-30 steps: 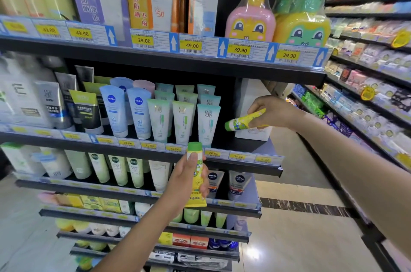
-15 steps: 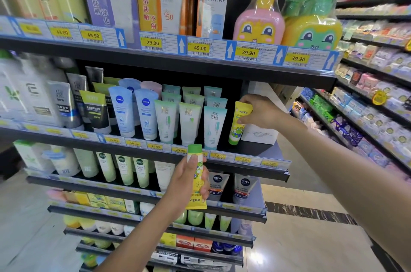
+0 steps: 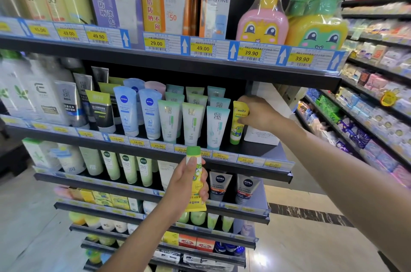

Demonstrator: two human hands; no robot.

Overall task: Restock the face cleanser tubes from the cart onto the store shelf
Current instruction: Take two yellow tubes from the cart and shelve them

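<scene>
A yellow cleanser tube with a green cap (image 3: 237, 126) stands cap-down on the second shelf (image 3: 255, 150), right of a teal tube (image 3: 216, 126). My right hand (image 3: 259, 113) grips its top end. A second yellow tube (image 3: 195, 180) is upright, green cap up, in my left hand (image 3: 185, 185), held in front of the shelf's price strip, below and left of the first tube. The cart is out of view.
A white box (image 3: 263, 136) stands right of the placed tube, behind my right hand. Rows of tubes (image 3: 169, 120) fill the shelf to the left. The upper shelf (image 3: 200, 65) overhangs closely. Another aisle rack (image 3: 367, 116) runs at right.
My right hand turned its tube from lying sideways to cap-down and set it on the shelf beside the teal tube. My left hand has held its tube still.
</scene>
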